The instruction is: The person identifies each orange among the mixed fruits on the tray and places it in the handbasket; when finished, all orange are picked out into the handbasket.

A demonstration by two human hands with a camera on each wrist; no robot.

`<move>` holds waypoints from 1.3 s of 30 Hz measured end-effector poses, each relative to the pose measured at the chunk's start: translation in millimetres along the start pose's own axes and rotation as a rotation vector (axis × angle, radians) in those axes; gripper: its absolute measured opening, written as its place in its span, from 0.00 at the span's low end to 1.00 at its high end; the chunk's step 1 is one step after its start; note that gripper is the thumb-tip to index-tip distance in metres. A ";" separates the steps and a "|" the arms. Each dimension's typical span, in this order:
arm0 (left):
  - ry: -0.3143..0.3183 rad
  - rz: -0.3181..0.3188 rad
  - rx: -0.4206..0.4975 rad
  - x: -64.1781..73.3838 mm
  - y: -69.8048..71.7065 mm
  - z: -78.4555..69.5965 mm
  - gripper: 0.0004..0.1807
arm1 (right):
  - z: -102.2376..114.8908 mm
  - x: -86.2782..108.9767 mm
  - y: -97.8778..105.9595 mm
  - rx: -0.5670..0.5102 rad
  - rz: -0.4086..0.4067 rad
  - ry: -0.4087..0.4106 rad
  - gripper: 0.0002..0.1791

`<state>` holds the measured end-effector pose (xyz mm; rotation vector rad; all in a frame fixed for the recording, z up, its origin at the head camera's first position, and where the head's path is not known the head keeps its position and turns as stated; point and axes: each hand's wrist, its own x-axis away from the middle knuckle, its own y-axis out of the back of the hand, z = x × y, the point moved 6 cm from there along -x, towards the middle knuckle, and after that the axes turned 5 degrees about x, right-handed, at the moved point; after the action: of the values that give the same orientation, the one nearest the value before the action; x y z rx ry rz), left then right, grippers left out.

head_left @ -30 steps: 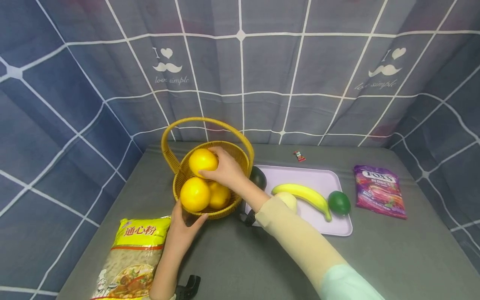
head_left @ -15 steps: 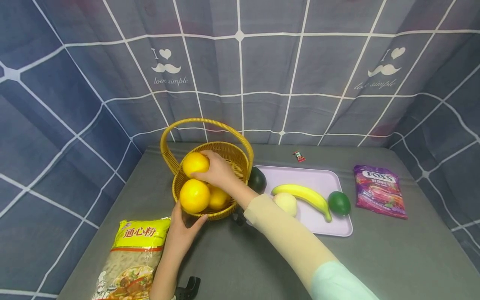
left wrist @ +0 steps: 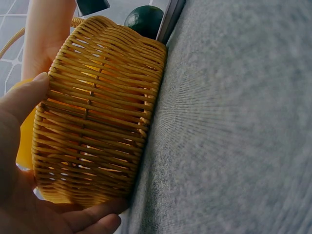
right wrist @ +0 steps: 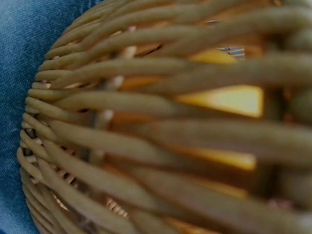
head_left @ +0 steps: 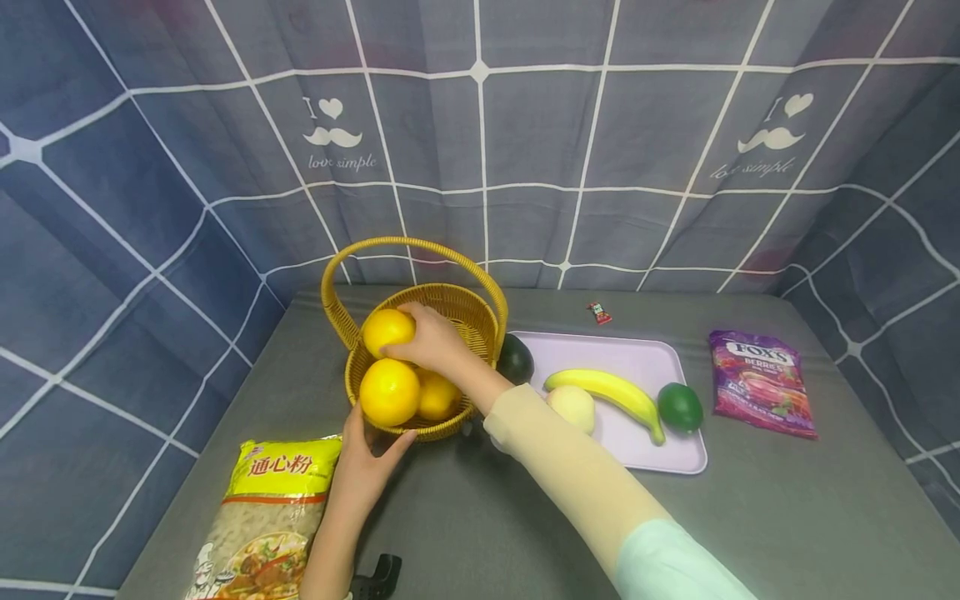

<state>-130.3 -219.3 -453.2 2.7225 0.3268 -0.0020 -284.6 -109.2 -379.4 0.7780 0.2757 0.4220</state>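
In the head view my right hand grips an orange inside the yellow wicker basket, against its left wall. Two more oranges lie nearer the front of the basket, one large orange and another orange beside it, partly under my right wrist. My left hand holds the basket at its near left side. The left wrist view shows that thumb on the rim and the fingers along the woven wall. Close weave fills most of the right wrist view, hiding my right hand.
Right of the basket, a lilac tray bears a banana, a pale round fruit and green fruit. A dark green fruit touches the basket. Nearby lie a pasta bag, a Fox's candy bag and a small red wrapper.
My right hand has moved left and slightly down with its orange, up to the basket's left wall. My left hand and the basket have stayed in place.
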 end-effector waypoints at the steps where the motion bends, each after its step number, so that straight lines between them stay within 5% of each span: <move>1: 0.001 0.001 -0.001 -0.1 -0.1 -0.1 0.53 | -0.3 0.2 -0.1 -0.001 0.000 -0.002 0.43; 23: 0.035 0.007 -0.070 1.0 -0.7 0.4 0.57 | -2.1 9.5 8.6 0.055 -0.060 0.034 0.40; 39: 0.034 0.026 -0.062 -6.2 -2.5 3.9 0.57 | -3.3 57.8 51.3 -0.100 -0.152 0.124 0.39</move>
<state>-136.7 -220.0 -457.5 2.6675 0.2961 0.0600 -248.5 -47.8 -349.3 0.6291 0.4239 0.3388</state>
